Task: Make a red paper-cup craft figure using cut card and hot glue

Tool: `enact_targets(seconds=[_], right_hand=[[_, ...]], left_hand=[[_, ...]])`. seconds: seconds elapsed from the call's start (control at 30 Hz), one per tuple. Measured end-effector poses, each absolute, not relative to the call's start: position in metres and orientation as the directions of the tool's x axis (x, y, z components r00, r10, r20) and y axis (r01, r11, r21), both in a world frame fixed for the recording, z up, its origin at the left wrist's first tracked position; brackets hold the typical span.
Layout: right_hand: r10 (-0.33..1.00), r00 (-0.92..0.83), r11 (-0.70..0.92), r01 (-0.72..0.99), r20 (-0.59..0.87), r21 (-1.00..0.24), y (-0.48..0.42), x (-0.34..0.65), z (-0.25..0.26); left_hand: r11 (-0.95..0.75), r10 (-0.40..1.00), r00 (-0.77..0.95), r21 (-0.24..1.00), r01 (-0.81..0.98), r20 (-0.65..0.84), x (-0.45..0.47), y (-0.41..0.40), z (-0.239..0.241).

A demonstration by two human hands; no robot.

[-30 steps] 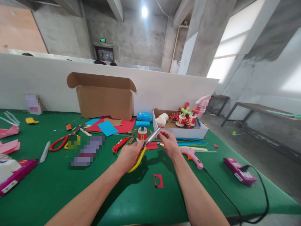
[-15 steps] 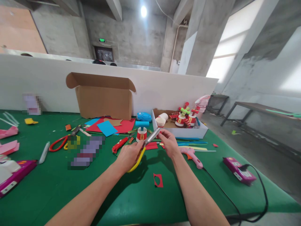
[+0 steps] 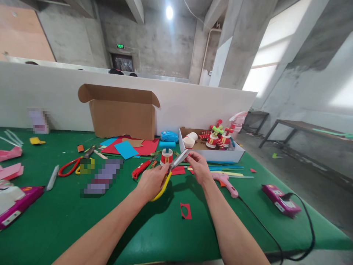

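My left hand [image 3: 152,181] is closed around the yellow-handled scissors [image 3: 164,188], whose blades point up and to the right. At the blade tips my right hand [image 3: 199,167] pinches a small piece of red paper [image 3: 189,155], mostly hidden by the fingers. Just behind the scissors stands a red-and-white paper cup [image 3: 166,157] with a blue roll above it. A red paper scrap [image 3: 189,212] with a round hole lies on the green table below both hands. Red paper [image 3: 178,170] also lies behind the blades.
A pink glue gun [image 3: 226,185] with a black cord lies right of my right forearm, near a purple power strip [image 3: 280,200]. Behind is a white box [image 3: 220,156] with decorated cups. Red-handled pliers [image 3: 141,169], more scissors [image 3: 68,167] and blue paper [image 3: 125,149] lie to the left.
Both hands stay almost in place, with the scissors and red paper still held. The whole view has shifted very slightly.
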State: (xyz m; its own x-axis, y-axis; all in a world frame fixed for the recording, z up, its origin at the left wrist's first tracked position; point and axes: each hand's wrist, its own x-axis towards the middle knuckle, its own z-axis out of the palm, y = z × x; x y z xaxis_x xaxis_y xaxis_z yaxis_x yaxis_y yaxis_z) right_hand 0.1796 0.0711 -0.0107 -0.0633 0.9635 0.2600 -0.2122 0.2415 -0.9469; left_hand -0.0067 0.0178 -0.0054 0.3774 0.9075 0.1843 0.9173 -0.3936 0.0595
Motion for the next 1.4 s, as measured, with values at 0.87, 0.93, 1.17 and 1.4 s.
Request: enact_targets(seconds=[0.87,0.93,1.17,1.4], right_hand=[[0.966,-0.102,0.214,-0.214,0.239,-0.953,0.0679,0.1778,-0.0086],[0.967,-0.102,0.207,-0.215,0.233,-0.954,0.0682,0.178,-0.0092],[0.966,-0.099,0.215,-0.194,0.237,-0.957,0.0698,0.1785,-0.0101],[0.968,-0.092,0.211,-0.211,0.234,-0.954,0.0689,0.1788,-0.0088]], left_hand=[[-0.417,0.898,0.394,0.095,0.904,0.195,-0.0077,0.0177,-0.0058],[-0.418,0.896,0.394,0.094,0.903,0.206,-0.008,0.0179,-0.0064],[-0.416,0.898,0.393,0.091,0.905,0.199,-0.0086,0.0186,-0.008],[-0.407,0.903,0.386,0.084,0.91,0.19,-0.0086,0.018,-0.0071]])
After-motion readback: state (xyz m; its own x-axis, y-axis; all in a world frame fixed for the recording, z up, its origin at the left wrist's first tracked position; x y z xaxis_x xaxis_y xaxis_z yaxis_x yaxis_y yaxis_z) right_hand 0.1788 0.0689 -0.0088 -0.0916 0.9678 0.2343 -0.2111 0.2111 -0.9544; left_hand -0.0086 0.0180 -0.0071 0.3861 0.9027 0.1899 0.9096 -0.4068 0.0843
